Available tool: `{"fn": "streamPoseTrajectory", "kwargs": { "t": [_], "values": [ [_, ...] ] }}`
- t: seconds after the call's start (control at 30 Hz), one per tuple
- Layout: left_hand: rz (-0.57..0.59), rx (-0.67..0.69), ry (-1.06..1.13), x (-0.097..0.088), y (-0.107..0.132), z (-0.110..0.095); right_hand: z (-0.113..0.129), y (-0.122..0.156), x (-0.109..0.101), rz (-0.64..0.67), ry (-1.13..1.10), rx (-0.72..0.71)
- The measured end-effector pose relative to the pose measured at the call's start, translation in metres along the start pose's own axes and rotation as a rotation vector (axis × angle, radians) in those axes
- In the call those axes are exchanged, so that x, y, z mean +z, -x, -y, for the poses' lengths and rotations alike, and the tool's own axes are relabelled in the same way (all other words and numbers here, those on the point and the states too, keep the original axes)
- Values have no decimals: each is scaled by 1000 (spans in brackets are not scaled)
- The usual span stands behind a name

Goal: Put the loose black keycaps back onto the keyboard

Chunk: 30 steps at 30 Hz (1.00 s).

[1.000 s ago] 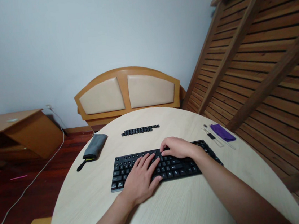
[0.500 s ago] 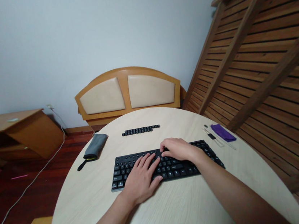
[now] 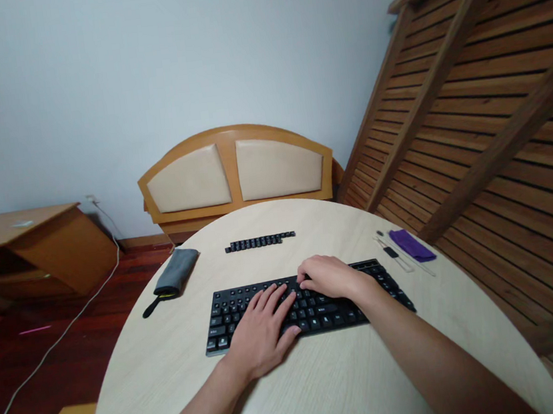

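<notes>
The left hand (image 3: 258,340) is laid loosely spread over the keyboard (image 3: 319,310), nothing grasped. The right hand (image 3: 329,276) is curled at its far edge, fingertips bent down; whether a key is pinched cannot be told. The keyboard is set across the middle of the counter (image 3: 351,386). Beyond it, loose keycaps (image 3: 255,242) are lined up; a grey pouch (image 3: 177,271) is placed far left, a purple cloth (image 3: 412,245) far right.

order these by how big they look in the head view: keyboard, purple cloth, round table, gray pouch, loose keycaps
Round table
Keyboard
Gray pouch
Purple cloth and loose keycaps: too alike to rank
</notes>
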<state>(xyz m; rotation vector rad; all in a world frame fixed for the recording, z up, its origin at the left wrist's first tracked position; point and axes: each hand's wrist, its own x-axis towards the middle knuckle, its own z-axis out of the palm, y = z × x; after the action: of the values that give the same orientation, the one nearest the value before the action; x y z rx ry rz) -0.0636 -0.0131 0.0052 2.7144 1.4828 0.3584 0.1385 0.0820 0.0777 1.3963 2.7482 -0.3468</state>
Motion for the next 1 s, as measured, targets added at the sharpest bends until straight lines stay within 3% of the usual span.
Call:
{"fn": "streamPoseTrajectory", "kwargs": {
  "t": [0.67, 1.0],
  "values": [
    [-12, 2, -2, 1, 0, 0, 22, 2, -1, -3, 143, 80],
    [-24, 0, 8, 1, 0, 0, 30, 0, 6, 1, 291, 16]
  ]
}}
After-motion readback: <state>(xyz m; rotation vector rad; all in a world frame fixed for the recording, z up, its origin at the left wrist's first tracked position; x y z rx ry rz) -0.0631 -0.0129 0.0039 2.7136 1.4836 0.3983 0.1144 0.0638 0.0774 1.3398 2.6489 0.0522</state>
